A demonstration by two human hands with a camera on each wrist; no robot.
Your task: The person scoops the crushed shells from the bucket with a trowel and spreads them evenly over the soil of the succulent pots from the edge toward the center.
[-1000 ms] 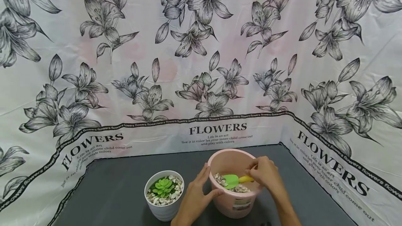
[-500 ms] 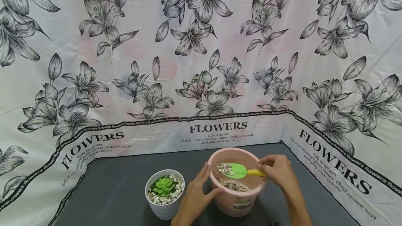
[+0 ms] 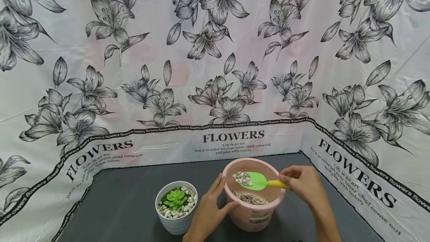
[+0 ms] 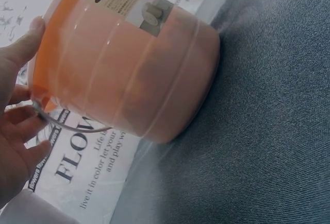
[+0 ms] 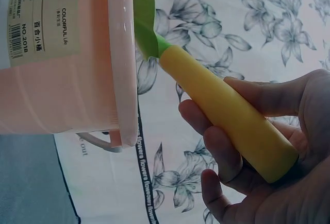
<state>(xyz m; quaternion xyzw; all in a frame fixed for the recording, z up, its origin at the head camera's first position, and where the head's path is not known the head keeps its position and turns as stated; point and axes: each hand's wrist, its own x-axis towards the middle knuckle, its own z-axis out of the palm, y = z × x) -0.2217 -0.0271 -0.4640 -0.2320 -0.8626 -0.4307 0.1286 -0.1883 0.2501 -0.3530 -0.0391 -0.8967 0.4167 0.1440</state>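
Note:
My right hand (image 3: pixel 304 184) grips the yellow handle of a small green toy shovel (image 3: pixel 259 181), and pebbles (image 3: pixel 242 178) lie on its blade. The blade is over the mouth of a pink plastic bucket (image 3: pixel 250 216), above more pebbles (image 3: pixel 250 198) inside it. My left hand (image 3: pixel 209 208) rests against the bucket's left side near the rim, thumb toward the front, fingers fairly straight. The left wrist view shows those fingers beside the bucket's thin handle (image 4: pixel 77 127). In the right wrist view, the bucket's wall hides part of the green blade (image 5: pixel 147 15).
A white pot (image 3: pixel 176 225) with a green succulent (image 3: pixel 175 200) and pale stones stands left of the bucket, close to my left hand. The dark grey tabletop (image 3: pixel 124 204) is bordered by a flower-printed cloth (image 3: pixel 235 145) at the back and sides.
My right hand has lifted the shovel out of the pebbles, bringing a load up on the blade, and shifted it slightly right. The left hand and the bucket stay in place.

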